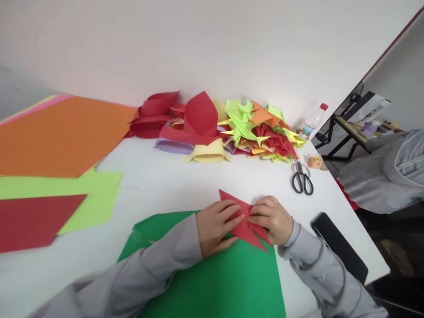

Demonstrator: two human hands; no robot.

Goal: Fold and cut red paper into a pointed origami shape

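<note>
A piece of red folded paper [244,230] with pointed corners lies over the upper part of a green sheet [228,282]. My left hand [217,226] grips the paper from its left side, its fingers bent over the surface. On the opposite side, my right hand [275,221] pinches the fold near the middle, fingers closed. Two sharp tips of the paper stick out toward me below the right hand. Both thumbs and the underside of the paper are mostly hidden.
Scissors [302,180] and a black phone [339,247] lie at right. Folded paper shapes [245,121], red curled pieces [202,115] and a bottle [313,121] line the wall. Orange [62,137], lime [99,198] and red [36,221] sheets are left. A person [391,172] sits right.
</note>
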